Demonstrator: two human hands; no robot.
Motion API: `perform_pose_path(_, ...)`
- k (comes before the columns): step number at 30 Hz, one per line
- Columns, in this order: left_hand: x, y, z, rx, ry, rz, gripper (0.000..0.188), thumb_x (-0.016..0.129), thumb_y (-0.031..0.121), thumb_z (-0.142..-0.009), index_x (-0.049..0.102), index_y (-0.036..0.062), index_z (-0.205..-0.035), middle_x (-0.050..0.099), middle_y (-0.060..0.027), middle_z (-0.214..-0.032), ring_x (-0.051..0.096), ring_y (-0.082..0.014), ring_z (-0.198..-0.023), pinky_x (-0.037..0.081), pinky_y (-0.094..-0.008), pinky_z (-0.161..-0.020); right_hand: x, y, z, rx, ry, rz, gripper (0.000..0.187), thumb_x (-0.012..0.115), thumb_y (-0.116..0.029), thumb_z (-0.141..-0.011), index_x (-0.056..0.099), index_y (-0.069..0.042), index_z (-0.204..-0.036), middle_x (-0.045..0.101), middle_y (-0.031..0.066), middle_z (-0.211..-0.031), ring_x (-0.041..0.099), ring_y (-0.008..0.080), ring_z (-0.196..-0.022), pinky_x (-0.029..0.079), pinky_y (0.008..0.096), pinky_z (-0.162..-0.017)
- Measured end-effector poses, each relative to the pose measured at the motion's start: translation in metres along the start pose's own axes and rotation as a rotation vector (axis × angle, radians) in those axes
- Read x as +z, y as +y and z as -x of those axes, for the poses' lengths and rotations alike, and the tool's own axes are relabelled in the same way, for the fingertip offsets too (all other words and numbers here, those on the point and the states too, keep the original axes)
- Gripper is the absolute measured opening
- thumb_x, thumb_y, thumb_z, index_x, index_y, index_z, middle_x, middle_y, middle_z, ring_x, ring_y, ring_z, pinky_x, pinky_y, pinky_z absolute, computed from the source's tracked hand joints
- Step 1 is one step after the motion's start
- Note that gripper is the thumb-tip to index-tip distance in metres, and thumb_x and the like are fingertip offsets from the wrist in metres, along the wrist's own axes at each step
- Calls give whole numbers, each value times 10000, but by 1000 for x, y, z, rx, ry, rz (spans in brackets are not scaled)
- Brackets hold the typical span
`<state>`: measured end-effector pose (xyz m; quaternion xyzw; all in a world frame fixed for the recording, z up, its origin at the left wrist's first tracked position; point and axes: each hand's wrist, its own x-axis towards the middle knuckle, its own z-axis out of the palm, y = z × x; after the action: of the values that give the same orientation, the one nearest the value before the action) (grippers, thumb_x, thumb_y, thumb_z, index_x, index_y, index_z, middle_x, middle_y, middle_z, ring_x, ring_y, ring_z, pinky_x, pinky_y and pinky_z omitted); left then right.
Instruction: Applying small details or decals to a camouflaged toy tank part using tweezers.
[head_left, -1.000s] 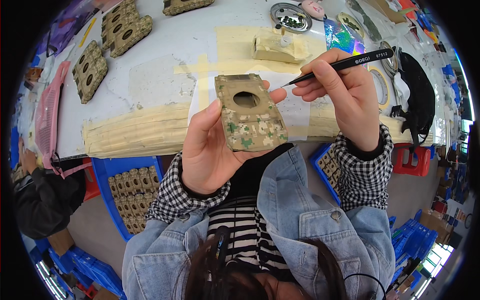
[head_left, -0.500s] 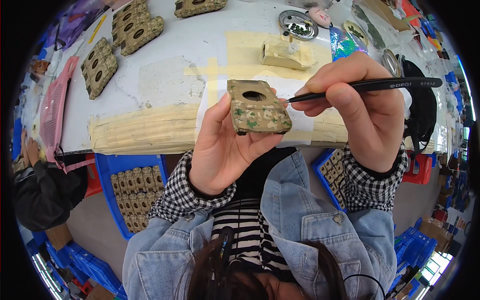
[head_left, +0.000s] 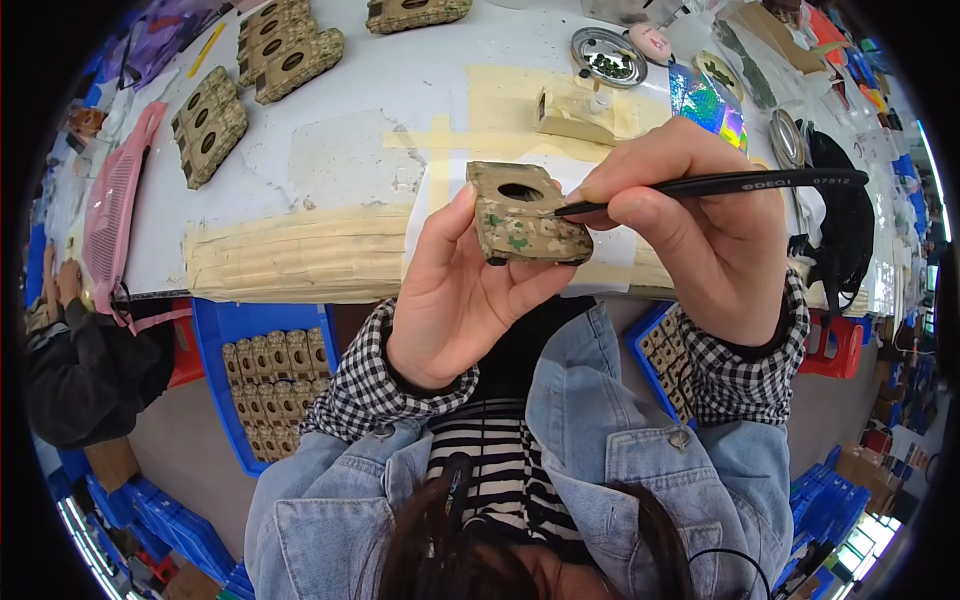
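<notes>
My left hand (head_left: 445, 305) grips a camouflage-patterned case (head_left: 515, 222) with a dark oval hole, raised at the table's near edge. The thumb presses its left edge and the fingers support it from behind and below. My right hand (head_left: 705, 225) pinches black tweezers (head_left: 745, 181), their handle running out to the right. The tweezers' tip lies against or just over the case's face, right below the hole. Whether anything sits between the tips is too small to tell. White paper (head_left: 432, 215) lies on the table behind the case.
More camouflage cases (head_left: 207, 125) lie at the far left. A round metal dish (head_left: 577, 45) holds dark green bits, behind a tape-covered block (head_left: 560, 115). Blue crates (head_left: 213, 360) of cases flank my lap. A pink mesh item (head_left: 115, 215) and a co-worker's sleeve (head_left: 95, 370) are left.
The tweezers' tip has gone from the case's right edge leftward onto its face. My right hand has come closer to the case. The whole view has shifted slightly.
</notes>
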<state>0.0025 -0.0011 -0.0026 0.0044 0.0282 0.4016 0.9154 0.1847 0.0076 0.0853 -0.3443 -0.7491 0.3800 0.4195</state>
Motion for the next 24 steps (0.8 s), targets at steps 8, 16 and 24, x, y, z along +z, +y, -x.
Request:
perform_pose_path(8, 0, 0, -1, -3, -2, -6, 517, 332, 383, -946, 344, -16, -1274, 456, -238, -1221, 459, -398, -1138, 477, -404, -933, 1, 0, 0, 1, 5, 1, 144, 554, -88, -868, 564, 55, -878, 599, 111, -822, 578, 143, -739, 468, 246, -681)
perform_pose_path(16, -1, 0, -1, -2, 7, -15, 525, 339, 384, -944, 334, -23, -1276, 456, -237, -1218, 463, -393, -1136, 482, -399, -928, 0, -1, 0, -8, 1, 48, 141, 558, -84, -864, 565, 55, -879, 600, 110, -835, 587, 150, -754, 472, 246, -693)
perform_pose_path(24, -4, 0, -2, -15, -43, 40, 528, 332, 369, -946, 307, -32, -1290, 433, -246, -1243, 433, -413, -1158, 449, -422, -961, -1, 0, 1, -3, 1, 48, 141, 557, -84, -864, 562, 55, -884, 603, 115, -840, 594, 155, -766, 482, 249, -701)
